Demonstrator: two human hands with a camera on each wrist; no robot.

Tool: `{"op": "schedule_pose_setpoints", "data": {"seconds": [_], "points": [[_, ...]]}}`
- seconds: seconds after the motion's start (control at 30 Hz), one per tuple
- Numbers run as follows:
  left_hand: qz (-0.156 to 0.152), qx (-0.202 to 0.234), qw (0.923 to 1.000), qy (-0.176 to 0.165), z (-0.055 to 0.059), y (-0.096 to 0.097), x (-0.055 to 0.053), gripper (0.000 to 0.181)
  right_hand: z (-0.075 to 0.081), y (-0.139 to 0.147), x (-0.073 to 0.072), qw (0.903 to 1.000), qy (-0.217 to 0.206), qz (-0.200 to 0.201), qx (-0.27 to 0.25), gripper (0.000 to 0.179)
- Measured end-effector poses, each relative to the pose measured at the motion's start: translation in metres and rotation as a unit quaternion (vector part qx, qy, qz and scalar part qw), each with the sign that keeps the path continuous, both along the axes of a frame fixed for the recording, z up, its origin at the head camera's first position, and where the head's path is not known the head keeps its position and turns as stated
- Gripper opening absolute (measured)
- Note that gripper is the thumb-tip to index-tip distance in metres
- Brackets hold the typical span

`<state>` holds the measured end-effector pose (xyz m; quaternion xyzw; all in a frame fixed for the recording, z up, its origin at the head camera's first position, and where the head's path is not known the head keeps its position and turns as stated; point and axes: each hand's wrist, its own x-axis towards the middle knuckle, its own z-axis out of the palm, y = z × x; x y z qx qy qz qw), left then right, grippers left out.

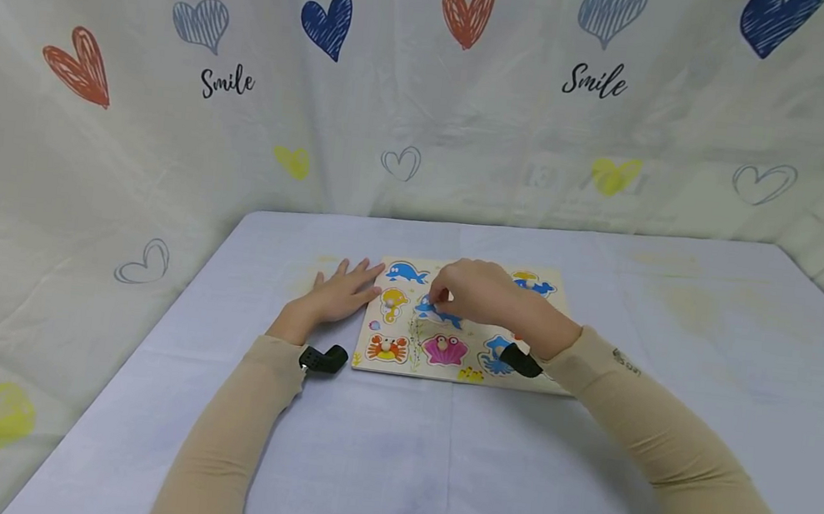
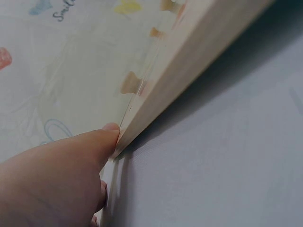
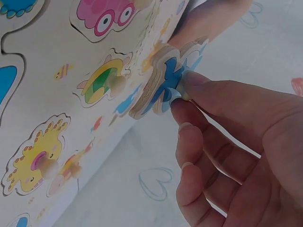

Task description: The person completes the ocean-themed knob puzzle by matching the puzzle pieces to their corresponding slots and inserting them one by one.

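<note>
A wooden knob puzzle board (image 1: 476,336) with sea-animal pieces lies on the table. My right hand (image 1: 480,289) is over its middle, and thumb and index finger pinch a blue sea-animal puzzle piece (image 3: 163,87) by its knob. In the right wrist view that piece is tilted and raised off the board; the other fingers are curled beside it. My left hand (image 1: 339,293) rests at the board's left edge, fingers spread, its thumb (image 2: 102,139) touching the edge. Around the right hand sit a blue whale (image 1: 407,272), yellow seahorse (image 1: 393,305), red crab (image 1: 387,348) and pink shell (image 1: 445,349).
White cloth covers the table (image 1: 390,464). Behind it hangs a pale curtain (image 1: 367,110) printed with hearts. Black wrist devices sit at the left wrist (image 1: 323,359) and the right wrist (image 1: 520,360); the right arm hides part of the board's right side.
</note>
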<state>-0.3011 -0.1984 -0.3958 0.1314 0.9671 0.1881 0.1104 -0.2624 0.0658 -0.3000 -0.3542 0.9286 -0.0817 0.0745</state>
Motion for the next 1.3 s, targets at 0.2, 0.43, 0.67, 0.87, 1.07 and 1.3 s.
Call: {"op": "schedule_pose_setpoints", "data": {"seconds": [0.2,0.43,0.67,0.87,1.07,1.3], "points": [[0.0,-0.001,1.0,0.001,-0.001,-0.001,-0.001,0.064,-0.001,0.001,-0.007,0.9999,-0.003,-0.016,0.0,0.018],[0.0,-0.002,1.0,-0.001,-0.002,-0.001,-0.002,0.064,-0.001,-0.001,-0.02,0.9992,-0.015,-0.037,-0.002,0.019],[0.0,-0.003,1.0,0.0,-0.002,-0.001,-0.002,0.064,0.002,-0.007,-0.039,0.9993,-0.009,-0.036,0.003,0.017],[0.003,-0.004,1.0,-0.004,-0.002,-0.002,-0.003,0.064,-0.003,-0.017,-0.057,0.9986,-0.017,-0.05,0.003,0.017],[-0.001,-0.001,1.0,-0.005,-0.001,0.0,-0.001,0.064,-0.006,-0.033,-0.072,0.998,-0.02,-0.059,0.0,0.016],[-0.001,-0.005,1.0,-0.005,0.001,0.001,0.0,0.064,-0.011,-0.052,-0.084,0.9979,0.011,-0.062,0.017,0.015]]}}
